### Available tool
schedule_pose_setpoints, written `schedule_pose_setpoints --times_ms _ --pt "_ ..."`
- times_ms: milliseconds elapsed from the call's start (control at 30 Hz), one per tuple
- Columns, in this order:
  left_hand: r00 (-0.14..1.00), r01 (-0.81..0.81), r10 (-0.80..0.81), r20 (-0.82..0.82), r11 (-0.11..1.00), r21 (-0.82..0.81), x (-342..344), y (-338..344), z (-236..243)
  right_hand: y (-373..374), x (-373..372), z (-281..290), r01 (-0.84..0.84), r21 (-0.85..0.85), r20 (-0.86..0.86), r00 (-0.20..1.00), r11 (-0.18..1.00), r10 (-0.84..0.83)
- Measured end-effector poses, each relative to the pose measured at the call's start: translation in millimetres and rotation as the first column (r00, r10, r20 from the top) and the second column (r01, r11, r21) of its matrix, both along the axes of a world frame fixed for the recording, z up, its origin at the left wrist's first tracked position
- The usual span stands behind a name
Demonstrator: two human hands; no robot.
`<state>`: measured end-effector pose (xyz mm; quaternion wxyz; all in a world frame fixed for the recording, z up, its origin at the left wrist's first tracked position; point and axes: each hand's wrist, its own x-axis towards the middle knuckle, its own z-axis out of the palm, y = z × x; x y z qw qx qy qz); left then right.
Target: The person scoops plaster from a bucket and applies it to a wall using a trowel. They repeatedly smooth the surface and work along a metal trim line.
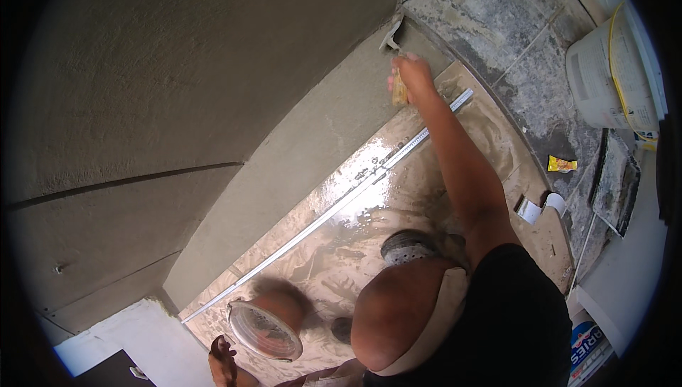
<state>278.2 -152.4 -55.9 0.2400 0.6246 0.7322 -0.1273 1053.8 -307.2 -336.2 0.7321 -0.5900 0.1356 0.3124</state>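
Note:
My right hand (412,78) is closed round the yellowish wooden handle (399,93) of a trowel, whose metal blade (391,35) touches the smoothed grey mortar band (305,117) near its top corner. A long silver straightedge (305,228) lies diagonally on the wet, smeared beige tile (337,273) alongside that band. My left hand (222,358), at the bottom left, has its fingers loosely bent and apart, with nothing visible in them; it is beside a round pot with a pale rim (241,326).
A rough grey wall (163,60) rises at left. At right are a white bucket (607,81), stained grey tiles (490,10), a yellow packet (561,163), small pale pieces (528,209) and a dirty slab (612,181). My bent knee (391,302) is at bottom centre, near a dark speckled object (405,245).

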Motion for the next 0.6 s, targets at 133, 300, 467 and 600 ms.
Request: schedule_pose_setpoints --times_ms 133,300,467,600 --pt "0.999 0.048 -0.048 0.004 0.999 -0.011 29 -8 -4 5 6 6 -0.016 -0.028 -0.002 1.000 0.999 0.016" --pt "0.994 0.104 -0.105 -0.021 0.994 -0.029 47 -19 -11 16 10 14 0.023 0.002 -0.038 0.999 1.000 -0.023" --pt "0.995 0.091 -0.092 -0.039 0.996 -0.009 54 -23 -9 22 19 12 0.003 0.005 -0.014 1.000 1.000 -0.003" --pt "0.997 0.081 -0.081 -0.009 0.997 0.005 60 -24 -6 34 25 8 0.008 -0.010 0.049 0.999 1.000 -0.007"
